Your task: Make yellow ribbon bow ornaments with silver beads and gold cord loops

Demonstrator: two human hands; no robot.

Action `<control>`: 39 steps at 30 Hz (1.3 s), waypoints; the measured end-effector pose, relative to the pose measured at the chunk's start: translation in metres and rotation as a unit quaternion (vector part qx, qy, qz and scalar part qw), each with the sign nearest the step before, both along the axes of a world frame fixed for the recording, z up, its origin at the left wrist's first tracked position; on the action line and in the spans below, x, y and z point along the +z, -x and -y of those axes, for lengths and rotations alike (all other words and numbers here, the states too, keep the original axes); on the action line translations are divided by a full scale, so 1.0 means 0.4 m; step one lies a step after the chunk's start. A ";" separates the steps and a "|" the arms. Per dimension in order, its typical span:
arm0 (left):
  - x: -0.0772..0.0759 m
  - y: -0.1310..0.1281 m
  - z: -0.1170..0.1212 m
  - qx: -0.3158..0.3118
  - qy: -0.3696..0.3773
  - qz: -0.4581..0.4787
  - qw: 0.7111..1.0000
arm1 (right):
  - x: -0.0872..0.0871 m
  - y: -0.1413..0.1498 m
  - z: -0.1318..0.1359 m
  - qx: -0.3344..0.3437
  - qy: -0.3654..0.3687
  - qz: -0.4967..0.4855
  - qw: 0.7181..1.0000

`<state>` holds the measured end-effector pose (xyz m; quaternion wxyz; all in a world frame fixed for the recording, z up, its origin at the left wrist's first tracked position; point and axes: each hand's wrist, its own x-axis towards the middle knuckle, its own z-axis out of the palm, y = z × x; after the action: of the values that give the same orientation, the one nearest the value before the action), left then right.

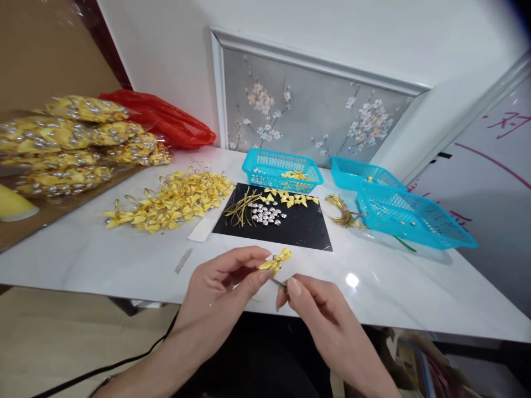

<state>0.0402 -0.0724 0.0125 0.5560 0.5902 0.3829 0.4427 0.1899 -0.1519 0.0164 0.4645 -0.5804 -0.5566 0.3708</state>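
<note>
My left hand (232,282) is closed, pinching a small yellow ribbon bow (282,257) with silvery bells at its middle, above the table's front part. Below the bow, a thin dark stem (277,283) runs down to the right. My right hand (315,304) is closed on the stem's lower end between thumb and fingers; whether it is cord or a slim tool I cannot tell. Beyond the hands, a black mat (298,232) carries silver bells (267,214), gold cords (243,209) and flat yellow bows (292,198).
A heap of yellow bows (178,202) lies left of the mat. Blue baskets (418,213) stand at the right, another blue basket (286,160) behind the mat. A gold cord bundle (344,213) lies between. Filled clear bags (70,138) and a red bag (166,119) sit far left.
</note>
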 end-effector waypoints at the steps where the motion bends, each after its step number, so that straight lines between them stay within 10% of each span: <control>1: -0.001 0.000 -0.002 -0.001 0.009 0.005 1.000 | -0.001 -0.010 0.005 -0.008 -0.002 0.017 1.000; 4: -0.005 0.001 -0.011 -0.010 0.027 0.027 0.999 | -0.042 -0.069 0.016 -0.131 -0.023 0.114 0.984; 7: -0.008 0.004 -0.020 -0.031 0.063 0.055 0.996 | -0.130 -0.154 0.012 -0.308 -0.040 0.296 0.903; 12: -0.003 0.003 -0.023 -0.078 0.155 0.102 0.980 | -0.222 -0.230 -0.004 -0.337 -0.053 0.361 0.868; 22: 0.022 -0.011 -0.006 -0.039 -0.067 -0.080 0.994 | -0.020 -0.058 -0.027 -0.093 -0.120 0.038 0.988; 33: -0.003 -0.007 -0.005 0.031 -0.255 -0.167 0.952 | -0.009 -0.010 -0.029 -0.050 -0.167 0.085 0.981; 39: -0.004 -0.013 0.011 0.007 -0.156 -0.113 0.981 | -0.025 0.018 -0.035 -0.155 -0.264 0.201 0.931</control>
<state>0.0454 -0.0769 0.0110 0.4070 0.7131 0.3741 0.4312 0.1828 -0.1380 0.0063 0.5308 -0.5788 -0.6190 0.0094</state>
